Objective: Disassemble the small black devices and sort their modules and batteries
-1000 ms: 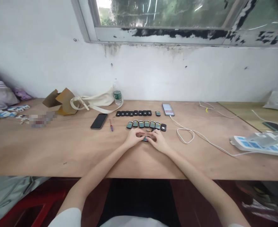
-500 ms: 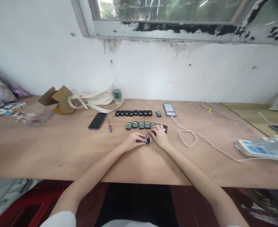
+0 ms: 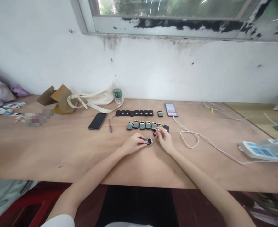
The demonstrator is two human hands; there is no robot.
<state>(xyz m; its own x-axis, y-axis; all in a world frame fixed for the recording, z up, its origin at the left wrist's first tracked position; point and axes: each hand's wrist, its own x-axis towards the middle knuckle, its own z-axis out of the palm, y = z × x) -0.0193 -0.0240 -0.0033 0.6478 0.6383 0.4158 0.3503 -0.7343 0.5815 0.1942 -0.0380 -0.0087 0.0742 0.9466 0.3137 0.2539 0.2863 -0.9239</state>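
My left hand [image 3: 137,143] is closed around an opened key fob [image 3: 149,142], whose green board and pale end stick out past the fingertips toward the right. My right hand [image 3: 164,138] is just right of it, thumb and fingers drawn together in a pinch; what they hold is too small to make out. A dark piece [image 3: 155,133] shows under those fingers. Beyond the hands lies a row of opened key fobs [image 3: 142,125] with green boards facing up, its right end partly covered by my right hand. A black fob cover [image 3: 166,128] lies behind that hand.
Farther back are a row of black fob covers [image 3: 132,113] and a single opened fob [image 3: 160,114]. A screwdriver [image 3: 110,126] and a black phone [image 3: 97,121] lie left. A charging phone [image 3: 171,109], its white cable [image 3: 209,145] and a power strip [image 3: 261,151] are right. A bottle [image 3: 117,93] stands behind.
My right hand has drawn back slightly right from the row of opened fobs, its fingers now pinched and lifted. My left hand keeps its hold on the key fob, nearly in place.
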